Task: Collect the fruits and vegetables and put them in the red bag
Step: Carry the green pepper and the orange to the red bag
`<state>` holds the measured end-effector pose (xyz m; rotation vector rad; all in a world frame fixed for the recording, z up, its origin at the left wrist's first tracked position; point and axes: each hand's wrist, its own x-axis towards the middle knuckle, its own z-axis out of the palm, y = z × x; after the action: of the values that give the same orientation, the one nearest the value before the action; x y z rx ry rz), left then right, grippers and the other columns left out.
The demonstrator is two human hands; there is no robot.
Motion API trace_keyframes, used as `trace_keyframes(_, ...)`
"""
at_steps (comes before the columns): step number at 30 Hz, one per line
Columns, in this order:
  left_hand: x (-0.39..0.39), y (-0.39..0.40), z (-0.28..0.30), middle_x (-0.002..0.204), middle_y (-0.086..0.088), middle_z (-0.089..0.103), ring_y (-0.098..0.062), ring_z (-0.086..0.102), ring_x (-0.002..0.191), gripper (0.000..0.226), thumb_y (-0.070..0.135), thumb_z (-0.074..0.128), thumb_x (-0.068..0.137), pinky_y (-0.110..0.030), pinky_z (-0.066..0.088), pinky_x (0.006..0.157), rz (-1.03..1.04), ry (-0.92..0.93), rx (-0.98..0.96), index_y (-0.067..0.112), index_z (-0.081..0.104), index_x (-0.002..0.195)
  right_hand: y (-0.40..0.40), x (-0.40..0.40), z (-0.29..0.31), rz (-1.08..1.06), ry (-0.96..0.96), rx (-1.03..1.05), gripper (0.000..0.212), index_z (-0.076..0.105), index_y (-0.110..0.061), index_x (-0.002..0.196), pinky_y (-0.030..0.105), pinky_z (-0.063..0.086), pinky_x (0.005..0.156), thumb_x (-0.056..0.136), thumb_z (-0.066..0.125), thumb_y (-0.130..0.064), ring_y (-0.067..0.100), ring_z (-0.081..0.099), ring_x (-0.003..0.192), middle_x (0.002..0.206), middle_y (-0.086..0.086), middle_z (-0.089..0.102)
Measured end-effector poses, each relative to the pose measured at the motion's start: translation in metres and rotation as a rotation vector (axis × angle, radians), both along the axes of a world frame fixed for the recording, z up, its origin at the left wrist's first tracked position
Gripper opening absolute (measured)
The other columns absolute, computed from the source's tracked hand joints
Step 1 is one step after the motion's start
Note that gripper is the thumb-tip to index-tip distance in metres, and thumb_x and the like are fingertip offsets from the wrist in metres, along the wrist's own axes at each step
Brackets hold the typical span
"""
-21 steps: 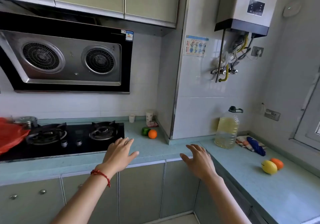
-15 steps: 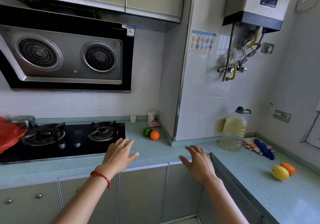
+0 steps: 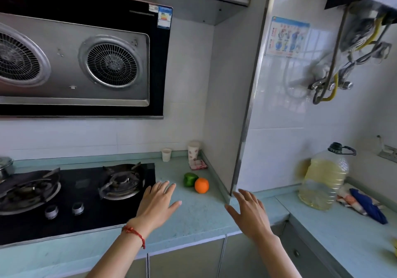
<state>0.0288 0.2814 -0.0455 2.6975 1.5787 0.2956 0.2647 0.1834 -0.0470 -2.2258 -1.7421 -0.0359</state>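
**Both hands reach over the counter toward the corner fruit**

The view has swung left and closer to the counter [image 3: 193, 217] since the earlier frames: the red bag seen at the far left edge then is out of view, and the yellow and orange fruits on the right-hand run have slipped almost out, leaving only a yellow sliver at the right edge.

The left hand [image 3: 158, 202], with a red string bracelet [image 3: 134, 233] at the wrist, hovers palm down with fingers spread wide, over the counter beside the right edge of the gas hob [image 3: 75, 196]. The right hand [image 3: 250, 212] is likewise open and holding nothing, fingers splayed, above the counter's inner corner by the foot of the wall pillar [image 3: 242, 127]. Both have come nearer to the produce than before.

The green pepper [image 3: 189, 179] and the orange [image 3: 201, 185] sit touching each other on the counter near its back corner, just beyond the left hand's fingertips. Behind them, against the back edge, stand two paper cups [image 3: 193, 150] and a small pink packet [image 3: 198, 164]. On the right-hand run a large oil bottle [image 3: 323, 179] stands beside a crumpled cloth [image 3: 363, 204].
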Motion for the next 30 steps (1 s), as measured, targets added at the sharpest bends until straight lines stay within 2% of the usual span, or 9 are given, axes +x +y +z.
trace_keyframes(4, 0.011, 0.046, -0.013, 0.154, -0.005, 0.02, -0.023, 0.014, 0.142, 0.064, 0.053, 0.029, 0.092, -0.038, 0.017, 0.115, -0.021, 0.002, -0.035, 0.017, 0.019, 0.144, 0.041, 0.009, -0.01, -0.013, 0.042, -0.006, 0.059, 0.033, -0.022, 0.141, 0.033, 0.02, 0.113, 0.092, 0.037, -0.054, 0.018, 0.026, 0.139, 0.15, 0.0, 0.032)
trace_keyframes(8, 0.027, 0.085, -0.027, 0.154, -0.006, 0.022, -0.023, 0.016, 0.142, 0.083, 0.066, 0.009, 0.078, -0.038, 0.019, 0.115, -0.027, -0.009, -0.075, 0.017, 0.021, 0.144, 0.081, 0.023, -0.022, -0.024, 0.067, -0.016, 0.057, 0.035, -0.023, 0.14, 0.031, 0.022, 0.111, 0.092, 0.038, -0.054, 0.017, 0.028, 0.138, 0.149, -0.002, 0.034)
trace_keyframes(12, 0.048, 0.125, -0.044, 0.154, -0.005, 0.021, -0.023, 0.015, 0.142, 0.064, 0.053, 0.032, 0.092, -0.039, 0.019, 0.115, -0.034, -0.038, -0.11, 0.018, 0.021, 0.144, 0.125, 0.039, -0.036, 0.007, 0.095, -0.022, 0.054, 0.036, -0.022, 0.138, 0.03, 0.025, 0.108, 0.092, 0.041, -0.05, 0.019, 0.03, 0.135, 0.146, -0.001, 0.037)
trace_keyframes(18, 0.088, 0.184, -0.071, 0.156, -0.004, 0.015, -0.021, 0.011, 0.143, 0.065, 0.053, 0.031, 0.092, -0.035, 0.014, 0.116, -0.015, -0.078, -0.177, 0.019, 0.016, 0.145, 0.195, 0.07, -0.065, 0.068, 0.148, -0.077, 0.058, 0.032, -0.022, 0.141, 0.031, 0.024, 0.11, 0.092, 0.04, -0.052, 0.017, 0.027, 0.138, 0.149, -0.002, 0.033)
trace_keyframes(22, 0.115, 0.22, -0.084, 0.155, -0.004, 0.017, -0.021, 0.013, 0.143, 0.078, 0.064, 0.02, 0.081, -0.034, 0.014, 0.115, 0.028, -0.135, -0.257, 0.019, 0.018, 0.145, 0.241, 0.091, -0.08, 0.091, 0.184, -0.144, 0.06, 0.031, -0.02, 0.141, 0.032, 0.025, 0.11, 0.092, 0.039, -0.053, 0.018, 0.027, 0.138, 0.149, -0.001, 0.032)
trace_keyframes(25, 0.127, 0.246, -0.094, 0.155, -0.003, 0.018, -0.02, 0.013, 0.143, 0.104, 0.079, 0.002, 0.06, -0.033, 0.014, 0.115, 0.078, -0.197, -0.315, 0.02, 0.018, 0.145, 0.273, 0.101, -0.091, 0.11, 0.228, -0.17, 0.059, 0.032, -0.019, 0.14, 0.032, 0.027, 0.108, 0.092, 0.042, -0.051, 0.019, 0.028, 0.137, 0.149, -0.001, 0.033)
trace_keyframes(27, 0.132, 0.261, -0.101, 0.155, -0.004, 0.019, -0.021, 0.013, 0.143, 0.113, 0.088, -0.001, 0.057, -0.032, 0.014, 0.115, 0.102, -0.225, -0.356, 0.019, 0.018, 0.145, 0.292, 0.103, -0.1, 0.117, 0.275, -0.184, 0.058, 0.033, -0.019, 0.139, 0.032, 0.029, 0.108, 0.091, 0.044, -0.05, 0.019, 0.03, 0.136, 0.148, 0.0, 0.034)
trace_keyframes(28, 0.135, 0.268, -0.106, 0.155, -0.005, 0.019, -0.021, 0.014, 0.143, 0.102, 0.084, 0.007, 0.068, -0.032, 0.014, 0.114, 0.11, -0.238, -0.372, 0.019, 0.018, 0.145, 0.3, 0.104, -0.105, 0.117, 0.297, -0.192, 0.059, 0.033, -0.019, 0.139, 0.032, 0.03, 0.107, 0.091, 0.046, -0.05, 0.019, 0.032, 0.135, 0.148, 0.0, 0.035)
trace_keyframes(30, 0.14, 0.282, -0.116, 0.154, -0.004, 0.02, -0.02, 0.014, 0.143, 0.07, 0.059, 0.031, 0.089, -0.031, 0.014, 0.114, 0.118, -0.255, -0.397, 0.018, 0.018, 0.145, 0.314, 0.104, -0.115, 0.115, 0.334, -0.214, 0.059, 0.033, -0.02, 0.14, 0.031, 0.032, 0.105, 0.091, 0.047, -0.05, 0.02, 0.034, 0.134, 0.148, -0.001, 0.035)
